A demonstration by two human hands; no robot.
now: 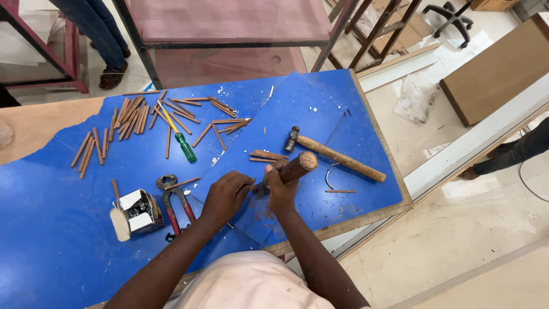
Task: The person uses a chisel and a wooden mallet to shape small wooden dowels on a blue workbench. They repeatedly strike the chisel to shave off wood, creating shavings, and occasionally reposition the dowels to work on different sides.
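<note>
Wooden-handled tool (294, 169), brown rounded handle tilted up to the right, blade end down on the blue board (57, 229), thin wooden stick (249, 186) pinned beneath it

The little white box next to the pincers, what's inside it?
The white box lies open beside the pincers on the blue board. Small dark metal pieces show inside, too small to identify. The box's flaps and walls cover whatever lies deeper.
</note>
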